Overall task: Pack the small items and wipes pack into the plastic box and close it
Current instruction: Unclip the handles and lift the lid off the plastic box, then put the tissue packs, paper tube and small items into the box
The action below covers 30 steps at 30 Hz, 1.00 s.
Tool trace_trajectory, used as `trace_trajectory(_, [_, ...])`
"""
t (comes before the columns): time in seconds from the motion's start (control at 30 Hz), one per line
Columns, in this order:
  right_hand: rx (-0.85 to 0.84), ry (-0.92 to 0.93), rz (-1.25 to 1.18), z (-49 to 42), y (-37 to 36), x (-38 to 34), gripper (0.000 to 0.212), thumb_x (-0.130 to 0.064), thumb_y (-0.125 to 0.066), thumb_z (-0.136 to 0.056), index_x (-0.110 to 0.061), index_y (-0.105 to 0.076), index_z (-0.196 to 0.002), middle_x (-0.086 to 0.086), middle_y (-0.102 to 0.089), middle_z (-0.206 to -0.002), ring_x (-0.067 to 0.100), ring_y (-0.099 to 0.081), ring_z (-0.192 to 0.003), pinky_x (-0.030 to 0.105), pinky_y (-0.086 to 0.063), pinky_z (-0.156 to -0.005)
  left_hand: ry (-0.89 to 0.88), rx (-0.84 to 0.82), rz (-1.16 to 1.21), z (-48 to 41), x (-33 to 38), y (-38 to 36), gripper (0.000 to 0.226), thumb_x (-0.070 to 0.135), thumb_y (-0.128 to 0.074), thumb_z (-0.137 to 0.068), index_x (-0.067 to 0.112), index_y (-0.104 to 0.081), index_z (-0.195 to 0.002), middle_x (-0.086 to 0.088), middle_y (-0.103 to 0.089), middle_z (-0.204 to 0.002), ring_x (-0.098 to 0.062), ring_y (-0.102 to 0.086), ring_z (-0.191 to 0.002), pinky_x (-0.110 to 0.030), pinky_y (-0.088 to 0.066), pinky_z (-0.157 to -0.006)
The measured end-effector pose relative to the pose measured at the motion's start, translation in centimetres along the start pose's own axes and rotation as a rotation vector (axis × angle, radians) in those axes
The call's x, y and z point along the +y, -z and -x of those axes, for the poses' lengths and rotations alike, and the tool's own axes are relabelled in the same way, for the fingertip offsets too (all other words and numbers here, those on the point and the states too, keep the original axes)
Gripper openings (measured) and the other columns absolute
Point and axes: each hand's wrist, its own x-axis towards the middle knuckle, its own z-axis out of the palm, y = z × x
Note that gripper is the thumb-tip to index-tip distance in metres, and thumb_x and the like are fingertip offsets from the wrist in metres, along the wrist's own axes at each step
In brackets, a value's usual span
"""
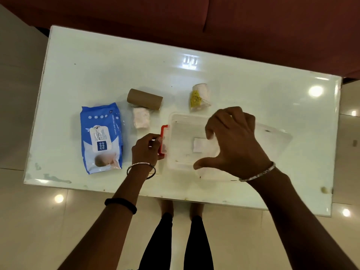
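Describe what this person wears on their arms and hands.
Both arms are bare, with no sleeves or gloves. The left hand has a thin silver bangle at the wrist and a black band higher up the forearm. The right hand has a silver bracelet.

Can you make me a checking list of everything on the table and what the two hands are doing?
Surface: white glossy table, scuffed along the near edge.
Job's things: clear plastic box open, a small white piece inside; its lid lies to the right. Blue wipes pack, cardboard roll, small white packet and yellow-and-white packet all lie outside the box.
Clutter: nothing seen.
Hands: left hand pinches the box's red latch; right hand hovers open over the box, empty.
Cables: nothing seen.
Surroundings: dark red sofa behind, shiny tiled floor, the person's legs below.
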Motion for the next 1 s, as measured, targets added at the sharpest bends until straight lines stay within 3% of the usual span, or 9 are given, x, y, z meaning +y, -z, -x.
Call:
trace_trajectory(0.1, [-0.106, -0.029, -0.065, 1.8, 0.9, 2.9, 0.067, -0.077, -0.071, -0.04, -0.023, -0.054, -0.077, -0.01, -0.05, -0.08, 0.015, -0.038, -0.088, 0.034, -0.031, -0.077, -0.013, 0.026, 0.018, 0.7, -0.1, -0.2, 0.019, 0.016, -0.052, -0.094, 0.011, -0.063, -0.109, -0.017, -0.066, -0.096, -0.015, -0.066, -0.071, -0.015, -0.055, -0.05])
trace_trajectory(0.17, [-0.18, -0.047, -0.119, 3.3, 1.6, 4.6, 0.058, -0.069, -0.076, -0.046, -0.024, -0.056, -0.077, -0.012, -0.05, -0.075, 0.013, -0.037, -0.084, 0.033, -0.031, -0.075, -0.02, 0.057, 0.007, 1.4, 0.0, -0.5, 0.022, 0.018, -0.051, -0.095, 0.011, -0.061, -0.113, -0.016, -0.066, -0.102, -0.019, -0.067, -0.074, -0.022, -0.057, -0.057])
trace_trajectory(0.3, [-0.251, -0.095, -0.227, 6.7, 3.4, 7.6, 0.035, -0.052, -0.079, -0.061, -0.031, -0.07, -0.086, -0.012, -0.053, -0.079, 0.013, -0.042, -0.088, 0.037, -0.037, -0.083, -0.089, 0.174, -0.074, 3.4, 0.6, -0.6, 0.029, 0.025, -0.048, -0.095, 0.011, -0.059, -0.119, -0.014, -0.066, -0.114, -0.031, -0.067, -0.094, -0.043, -0.056, -0.083])
trace_trajectory(0.37, [-0.247, -0.12, -0.244, 8.7, 4.7, 9.3, 0.023, -0.042, -0.08, -0.067, -0.034, -0.074, -0.087, -0.011, -0.056, -0.084, 0.014, -0.044, -0.09, 0.042, -0.041, -0.085, -0.165, 0.246, -0.113, 4.6, 1.3, -0.9, 0.031, 0.024, -0.049, -0.096, 0.009, -0.059, -0.119, -0.014, -0.065, -0.116, -0.026, -0.064, -0.099, -0.036, -0.053, -0.085])
trace_trajectory(0.47, [-0.14, -0.164, -0.221, 11.5, 6.4, 12.0, 0.014, -0.028, -0.082, -0.069, -0.029, -0.075, -0.082, -0.008, -0.058, -0.083, 0.017, -0.047, -0.083, 0.044, -0.045, -0.077, -0.238, 0.345, -0.144, 5.8, 2.3, -1.4, 0.031, 0.022, -0.052, -0.094, 0.004, -0.059, -0.119, -0.016, -0.064, -0.117, -0.025, -0.062, -0.103, -0.027, -0.048, -0.079])
trace_trajectory(0.6, [0.123, -0.24, -0.09, 14.6, 6.5, 15.9, 0.012, -0.013, -0.081, -0.071, -0.016, -0.072, -0.078, 0.0, -0.06, -0.076, 0.023, -0.052, -0.071, 0.04, -0.045, -0.066, -0.299, 0.421, -0.192, 6.9, 3.6, -2.5, 0.03, 0.022, -0.055, -0.092, 0.005, -0.06, -0.117, -0.016, -0.064, -0.115, -0.029, -0.06, -0.106, -0.048, -0.053, -0.084])
trace_trajectory(0.73, [0.317, -0.313, -0.052, 15.9, 2.3, 18.3, 0.011, -0.006, -0.075, -0.076, -0.009, -0.064, -0.076, 0.006, -0.06, -0.074, 0.028, -0.051, -0.07, 0.041, -0.043, -0.063, -0.327, 0.489, -0.265, 7.6, 4.4, -4.4, 0.028, 0.015, -0.058, -0.089, 0.005, -0.062, -0.114, -0.017, -0.065, -0.11, -0.032, -0.059, -0.103, -0.038, -0.045, -0.088])
trace_trajectory(0.83, [0.333, -0.374, -0.036, 16.6, -2.9, 19.5, 0.015, -0.001, -0.072, -0.079, -0.005, -0.059, -0.074, 0.01, -0.057, -0.074, 0.031, -0.05, -0.072, 0.043, -0.045, -0.062, -0.296, 0.523, -0.286, 8.3, 4.8, -6.1, 0.028, 0.015, -0.059, -0.087, 0.008, -0.062, -0.114, -0.016, -0.064, -0.111, -0.031, -0.058, -0.106, -0.036, -0.044, -0.091])
trace_trajectory(1.0, [0.223, -0.405, -0.001, 17.5, -10.5, 20.4, 0.018, 0.001, -0.073, -0.076, -0.007, -0.057, -0.072, 0.008, -0.056, -0.071, 0.031, -0.051, -0.073, 0.039, -0.043, -0.064, -0.326, 0.552, -0.326, 9.0, 4.8, -8.0, 0.025, 0.014, -0.058, -0.086, 0.011, -0.063, -0.111, -0.015, -0.064, -0.111, -0.03, -0.057, -0.107, -0.029, -0.04, -0.092])
